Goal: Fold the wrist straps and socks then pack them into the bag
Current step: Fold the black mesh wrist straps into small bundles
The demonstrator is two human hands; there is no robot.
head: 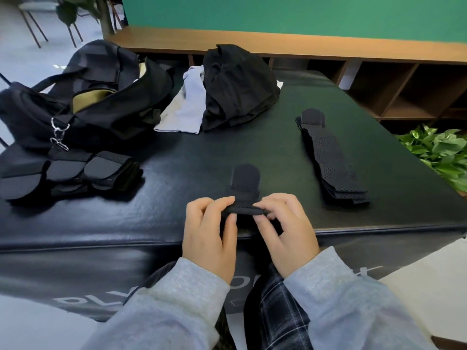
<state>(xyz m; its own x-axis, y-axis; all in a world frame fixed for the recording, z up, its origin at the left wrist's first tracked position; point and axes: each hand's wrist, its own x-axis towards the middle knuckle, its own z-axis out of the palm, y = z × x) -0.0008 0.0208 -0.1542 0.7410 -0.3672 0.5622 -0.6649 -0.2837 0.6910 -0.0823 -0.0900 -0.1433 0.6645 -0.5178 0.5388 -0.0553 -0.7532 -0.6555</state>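
Fingers (pixel 228 201) of both our hands are pinching one black wrist strap (pixel 245 188) at the near edge of the bench (pixel 177 152). We are gripping its rolled near end: the left hand (pixel 208 233) is taking the left side of the roll, the right hand (pixel 285 231) the right side, thumbs underneath. The roll is lying crosswise between the hands, while the strap's long axis is running straight away from us, its rounded tab pointing toward the far side. So the remaining length is lying just beyond the fingertips, and we judge that the fold should keep travelling forward, away from the body. Both hands are about equally near.

Well to the right, a stack of flat straps (pixel 331 157) is lying lengthwise, perforated and unfolded, nearer the right hand. At the left, folded straps (pixel 68 175) are sitting in a row just in front of the open bag (pixel 83 97), which the left hand would reach sooner. Behind, a pale sock (pixel 187 104) is lying beside a heap of black cloth (pixel 237 89); we cannot tell what that heap holds.

The bench is looking like a dark padded top with a slight sheen. Beyond it a wooden shelf (pixel 379 79) is running under a green wall (pixel 278 13), and a leafy plant (pixel 439 150) is showing at the right.
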